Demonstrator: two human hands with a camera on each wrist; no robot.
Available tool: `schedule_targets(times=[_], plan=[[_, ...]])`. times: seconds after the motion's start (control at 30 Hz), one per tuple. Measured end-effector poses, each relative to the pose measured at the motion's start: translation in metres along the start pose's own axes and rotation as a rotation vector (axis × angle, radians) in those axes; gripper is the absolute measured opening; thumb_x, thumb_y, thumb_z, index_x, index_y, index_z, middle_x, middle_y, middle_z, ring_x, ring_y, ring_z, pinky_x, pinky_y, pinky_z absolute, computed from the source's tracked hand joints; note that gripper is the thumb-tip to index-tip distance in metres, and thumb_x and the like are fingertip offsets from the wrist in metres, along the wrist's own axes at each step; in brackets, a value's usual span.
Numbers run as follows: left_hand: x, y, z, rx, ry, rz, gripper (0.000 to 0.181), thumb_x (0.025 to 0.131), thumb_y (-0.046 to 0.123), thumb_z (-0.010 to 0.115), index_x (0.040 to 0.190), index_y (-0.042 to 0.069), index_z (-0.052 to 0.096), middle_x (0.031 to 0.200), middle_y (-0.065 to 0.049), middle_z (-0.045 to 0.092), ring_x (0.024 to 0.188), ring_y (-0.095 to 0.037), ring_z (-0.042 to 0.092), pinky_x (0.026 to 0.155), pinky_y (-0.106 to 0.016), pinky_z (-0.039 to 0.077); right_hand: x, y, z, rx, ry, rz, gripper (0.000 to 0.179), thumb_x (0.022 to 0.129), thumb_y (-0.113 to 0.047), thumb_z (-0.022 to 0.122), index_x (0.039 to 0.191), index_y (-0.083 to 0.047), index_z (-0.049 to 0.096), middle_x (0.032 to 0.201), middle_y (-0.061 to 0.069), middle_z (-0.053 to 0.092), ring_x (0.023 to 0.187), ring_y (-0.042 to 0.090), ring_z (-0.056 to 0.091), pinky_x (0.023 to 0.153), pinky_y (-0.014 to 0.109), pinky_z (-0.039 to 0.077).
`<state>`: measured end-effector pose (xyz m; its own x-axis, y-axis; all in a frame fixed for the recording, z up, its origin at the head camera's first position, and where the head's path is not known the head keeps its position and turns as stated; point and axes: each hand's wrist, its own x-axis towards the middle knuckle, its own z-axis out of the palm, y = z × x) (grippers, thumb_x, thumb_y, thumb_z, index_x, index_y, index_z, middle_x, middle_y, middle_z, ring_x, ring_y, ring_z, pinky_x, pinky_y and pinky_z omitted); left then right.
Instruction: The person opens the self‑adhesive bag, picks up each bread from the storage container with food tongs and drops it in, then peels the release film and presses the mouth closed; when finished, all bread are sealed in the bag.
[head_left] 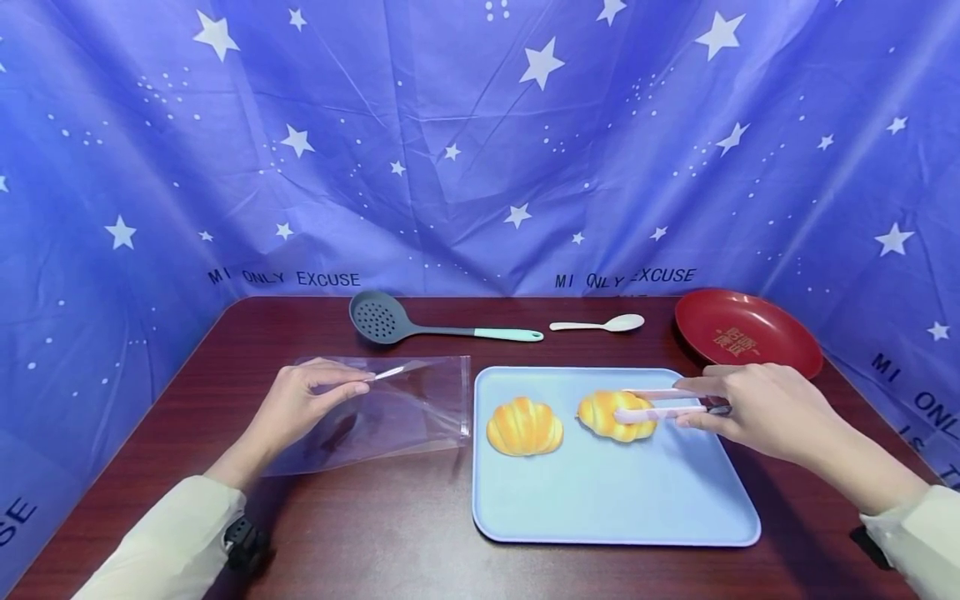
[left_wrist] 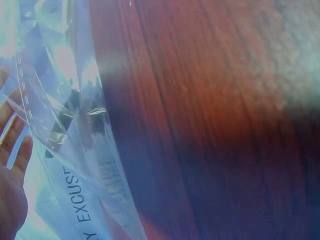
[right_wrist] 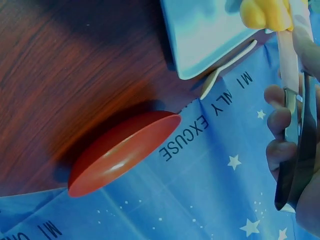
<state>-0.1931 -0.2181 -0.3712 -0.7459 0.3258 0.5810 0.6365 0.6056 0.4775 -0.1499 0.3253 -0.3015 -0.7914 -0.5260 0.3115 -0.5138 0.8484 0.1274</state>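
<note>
Head view: left hand (head_left: 318,390) pinches clear bag (head_left: 427,412); right hand (head_left: 761,408) grips tongs (head_left: 667,412), partly hiding bread (head_left: 600,412).

Blue star-printed cloth (head_left: 450,83): black capitals "MI ONLY EXCUSE" left of centre; same wording right of centre, partly lost in creases; right side, fragments "MI", "ONL", "IS T"; lower left edge, "SE". Red plate (head_left: 780,329): gold characters (head_left: 737,342), too small to read with certainty
</note>
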Motion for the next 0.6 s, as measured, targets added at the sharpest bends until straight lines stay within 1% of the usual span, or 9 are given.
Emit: schedule_targets(times=[0.07,0.17,0.3,0.33,0.47,0.53,0.6], plan=[[0.0,0.0,0.0,0.003,0.004,0.001,0.024,0.079,0.007,0.086,0.101,0.017,0.083,0.094,0.008,0.078,0.094,-0.014,0.071,0.086,-0.011,0.048,0.001,-0.001,-0.001,-0.01,0.058,-0.018,0.041,0.068,-0.046,0.09,0.099,-0.02,0.082,0.066,-0.021,0.047,0.048,-0.002,0.031,0.043,0.025,0.027],[0.0,0.0,-0.001,0.008,0.006,0.003,0.024,0.079,0.007,0.087,0.101,0.017,0.083,0.094,0.009,0.078,0.093,-0.013,0.071,0.085,-0.012,0.048,0.005,-0.003,-0.004,-0.02,0.131,-0.036,0.043,0.068,-0.049,0.088,0.101,-0.022,0.082,0.066,-0.018,0.05,0.047,-0.003,0.029,0.042,0.024,0.025],[-0.001,0.0,-0.002,0.009,0.008,0.001,0.024,0.079,0.008,0.087,0.101,0.018,0.083,0.094,0.01,0.078,0.091,-0.011,0.071,0.084,-0.012,0.048,0.013,-0.011,-0.01,-0.024,0.18,-0.051,0.046,0.073,-0.056,0.083,0.105,-0.023,0.081,0.066,-0.016,0.052,0.047,-0.002,0.029,0.042,0.024,0.023],[-0.001,0.0,-0.003,0.009,0.008,0.0,0.024,0.079,0.008,0.087,0.101,0.018,0.083,0.094,0.01,0.078,0.091,-0.011,0.071,0.084,-0.012,0.048,0.016,-0.014,-0.012,-0.024,0.18,-0.05,0.046,0.074,-0.056,0.082,0.106,-0.023,0.081,0.066,-0.015,0.052,0.047,-0.002,0.03,0.042,0.024,0.023],[0.0,0.001,-0.003,0.012,0.006,-0.004,0.024,0.079,0.008,0.087,0.101,0.017,0.083,0.093,0.009,0.078,0.09,-0.012,0.071,0.083,-0.012,0.049,0.027,-0.028,-0.02,0.001,0.151,-0.031,0.046,0.074,-0.052,0.084,0.109,-0.022,0.08,0.073,-0.009,0.062,0.049,0.001,0.036,0.043,0.025,0.027],[0.0,0.001,-0.003,0.019,0.007,-0.005,0.023,0.079,0.008,0.087,0.1,0.016,0.083,0.093,0.007,0.078,0.09,-0.013,0.071,0.083,-0.012,0.049,0.032,-0.036,-0.023,0.019,0.13,-0.02,0.046,0.074,-0.05,0.085,0.11,-0.021,0.08,0.074,-0.008,0.062,0.049,0.002,0.037,0.044,0.025,0.029],[0.0,0.002,-0.003,0.023,0.008,-0.007,0.023,0.079,0.008,0.087,0.1,0.016,0.083,0.093,0.007,0.078,0.09,-0.013,0.071,0.083,-0.012,0.049,0.038,-0.043,-0.026,0.036,0.115,-0.015,0.046,0.076,-0.05,0.085,0.111,-0.02,0.08,0.07,-0.011,0.056,0.049,0.002,0.034,0.045,0.026,0.029]])
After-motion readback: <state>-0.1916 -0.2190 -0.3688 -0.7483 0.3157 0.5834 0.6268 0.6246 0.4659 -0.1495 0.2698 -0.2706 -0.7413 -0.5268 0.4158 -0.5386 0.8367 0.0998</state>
